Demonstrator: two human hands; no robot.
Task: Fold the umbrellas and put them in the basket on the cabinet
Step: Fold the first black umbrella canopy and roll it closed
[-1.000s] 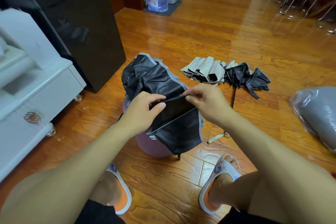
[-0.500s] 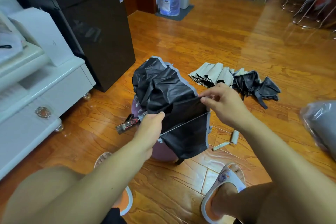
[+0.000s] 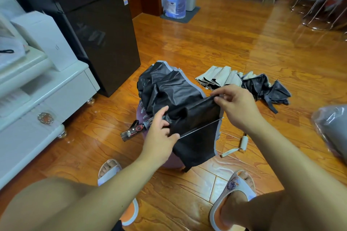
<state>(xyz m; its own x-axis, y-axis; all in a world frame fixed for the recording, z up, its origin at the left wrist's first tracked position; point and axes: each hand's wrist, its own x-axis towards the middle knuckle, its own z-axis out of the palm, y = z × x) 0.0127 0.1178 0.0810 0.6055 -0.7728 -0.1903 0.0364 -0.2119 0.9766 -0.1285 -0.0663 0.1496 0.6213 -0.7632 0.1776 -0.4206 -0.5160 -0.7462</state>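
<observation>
Black umbrella [image 3: 180,103], centre frame, held above the wooden floor [image 3: 216,47]: canopy crumpled, matte, grey-edged, thin metal rib exposed. Left hand [image 3: 159,135] grasps the shaft near the dark handle [image 3: 134,131] at 9 o'clock; right hand [image 3: 238,105] pinches a canopy edge at 3 o'clock. Step judged: pleating panels. Next move calls for smoothing and wrapping folds. Second umbrella [image 3: 244,84], beige and black, lies at 2 o'clock. Basket not identifiable.

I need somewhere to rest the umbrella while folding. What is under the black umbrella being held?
A mauve rounded object sits under the black umbrella, which both hands hold. Only its lower and left edges show; the canopy covers the rest, so I cannot tell what it is.
</observation>
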